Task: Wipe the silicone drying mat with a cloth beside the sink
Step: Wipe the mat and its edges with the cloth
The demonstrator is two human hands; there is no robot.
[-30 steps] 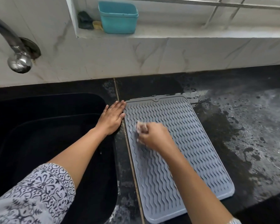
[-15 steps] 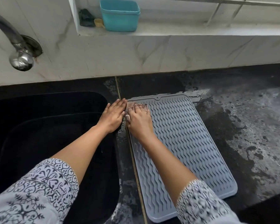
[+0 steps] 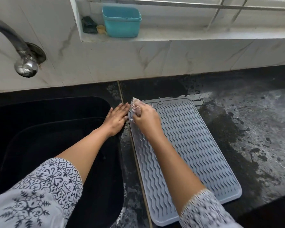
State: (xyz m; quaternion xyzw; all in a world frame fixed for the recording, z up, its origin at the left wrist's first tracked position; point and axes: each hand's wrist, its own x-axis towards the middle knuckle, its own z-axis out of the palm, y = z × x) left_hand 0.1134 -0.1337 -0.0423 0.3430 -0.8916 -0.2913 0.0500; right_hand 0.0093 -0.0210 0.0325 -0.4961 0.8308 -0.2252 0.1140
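A grey silicone drying mat (image 3: 187, 142) with wavy ridges lies on the dark counter just right of the sink. My right hand (image 3: 146, 119) is closed around a small pale cloth (image 3: 135, 105) at the mat's far left corner; part of the cloth sticks out past my fingers. Flat on the counter strip between sink and mat rests my left hand (image 3: 118, 116), fingers spread, its fingertips touching the mat's left edge. My right forearm covers part of the mat's left side.
A black sink (image 3: 39, 137) fills the left, with a metal tap (image 3: 25, 63) above it. The wet, streaked counter (image 3: 253, 129) spreads right of the mat. On the window ledge stand a teal tub (image 3: 122, 21), a dark scrubber (image 3: 89, 25) and a small yellow cup (image 3: 101, 29).
My right hand went from mid-mat up to the far left corner, then lifted and turned so the cloth shows above my fingers. The left hand has stayed in place.
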